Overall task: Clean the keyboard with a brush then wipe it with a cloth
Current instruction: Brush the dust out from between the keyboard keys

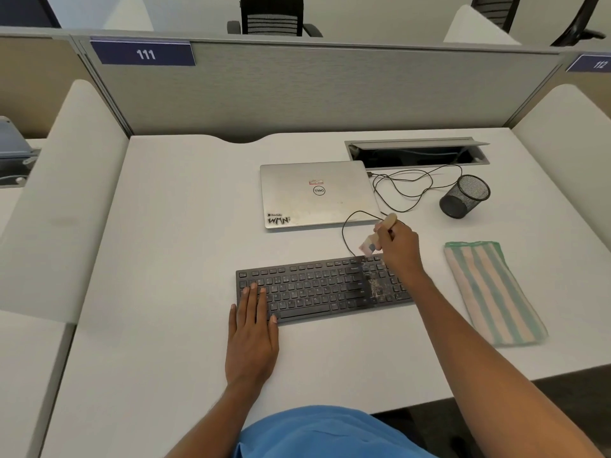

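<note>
Blue shirt fabric (330, 431) fills the bottom centre. Above it lies a pale grey counter (185, 226). The left grip (253, 332) rests flat there, its straight fingers pressing the left end of a black keyboard (314, 289). The keyboard's long axis runs left to right across mid-frame. The right grip (400, 249) is curled round a wooden-handled brush (369, 245), its bristles blurred, at the keyboard's far right edge. A patch of pale crumbs (375, 287) sits on the keys just below the bristles, so the next stroke probably pulls toward the viewer. A striped green and peach cloth (492, 292) lies at centre right, nearer the right grip and apart from the keyboard.

Farther up are a closed silver laptop (317, 196), a looping black cable (403, 186), a black mesh cup (464, 196) and an open cable hatch (416, 153). A grey partition (330, 87) and black chairs (271, 14) cross the top.
</note>
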Tool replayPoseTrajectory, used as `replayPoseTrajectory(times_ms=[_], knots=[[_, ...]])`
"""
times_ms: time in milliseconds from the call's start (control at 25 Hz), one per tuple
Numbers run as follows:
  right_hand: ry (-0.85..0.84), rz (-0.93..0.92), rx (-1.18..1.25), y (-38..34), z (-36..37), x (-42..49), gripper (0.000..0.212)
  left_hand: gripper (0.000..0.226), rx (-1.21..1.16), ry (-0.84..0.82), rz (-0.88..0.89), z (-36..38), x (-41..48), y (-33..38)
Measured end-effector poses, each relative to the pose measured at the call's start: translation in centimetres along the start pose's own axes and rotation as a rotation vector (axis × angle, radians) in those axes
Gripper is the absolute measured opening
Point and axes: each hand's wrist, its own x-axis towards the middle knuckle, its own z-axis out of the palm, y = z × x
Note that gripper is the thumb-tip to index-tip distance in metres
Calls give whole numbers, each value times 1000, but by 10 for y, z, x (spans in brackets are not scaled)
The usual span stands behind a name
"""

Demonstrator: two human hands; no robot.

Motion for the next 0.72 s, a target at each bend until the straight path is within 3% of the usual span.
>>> replayPoseTrajectory(times_ms=[80, 360, 600, 720], knots=[[-28, -16, -3, -4, -2, 2, 23, 63, 1, -3, -2, 0, 1, 0], [-392, -130, -1, -18, 8, 5, 20, 63, -8, 2, -2, 0, 1, 2], [-358, 2, -12, -3, -20, 12, 14, 63, -2, 0, 1, 0, 0, 1], [-291, -16, 7, -9, -17, 12, 14, 63, -7, 1, 2, 1, 1, 1]])
